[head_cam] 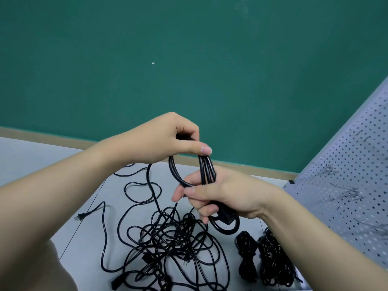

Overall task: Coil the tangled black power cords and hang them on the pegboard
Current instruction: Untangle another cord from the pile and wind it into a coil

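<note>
I hold a partly coiled black power cord (206,172) upright between both hands above the floor. My left hand (168,139) grips the top of the coil with thumb and fingers curled round the strands. Lower down, my right hand (218,194) grips the bundle, with a black plug and a loop sticking out beneath it. A tangled heap of black cords (172,244) lies on the floor under my hands, with one loose plug end (80,216) trailing to the left. The grey pegboard (344,185) with metal hooks leans at the right.
Two bundled black cords (262,257) lie on the floor at the foot of the pegboard. A green wall (189,70) with a tan skirting strip stands behind. The floor is pale grey tile.
</note>
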